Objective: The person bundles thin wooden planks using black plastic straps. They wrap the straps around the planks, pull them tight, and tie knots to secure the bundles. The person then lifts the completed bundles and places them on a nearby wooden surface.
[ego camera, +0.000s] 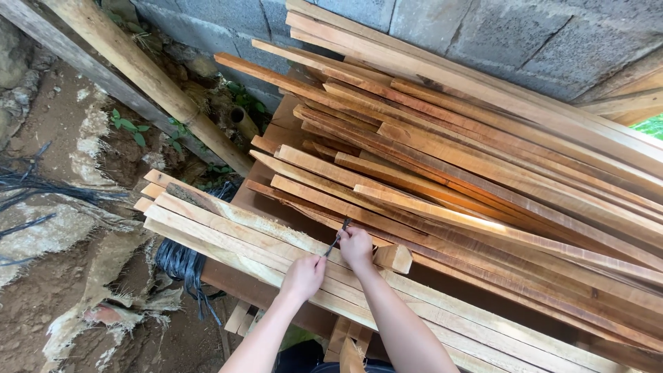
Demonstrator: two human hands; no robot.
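A grey block wall [525, 41] fills the top of the frame, and against it leans a huge heap of reddish wooden slats [483, 173], fanning from centre frame out to the right edge. Below that, running from middle left down to the lower right, a stack of paler planks [228, 235], rough and fibrous along the edges. Over in the upper left, a thick round pole [145, 76] slants down towards centre, with bare earth [48, 290] and scraps of torn sacking beneath it on the left side. A bundle of black strapping [181, 264] pokes out under the pale planks' near end.

Now the hands, low in the centre. The left hand [302, 277] is curled into a fist on top of the pale planks, the right hand [356, 249] just beside it, up and to the right, fingers closed too. Between them runs a thin dark tool [337, 240], slim as a pencil or blade, its tip pointing up towards the slats; both hands look pinched on it, close together but not quite touching. Right beside the right hand, a short wooden offcut [394, 257] sits on the planks.
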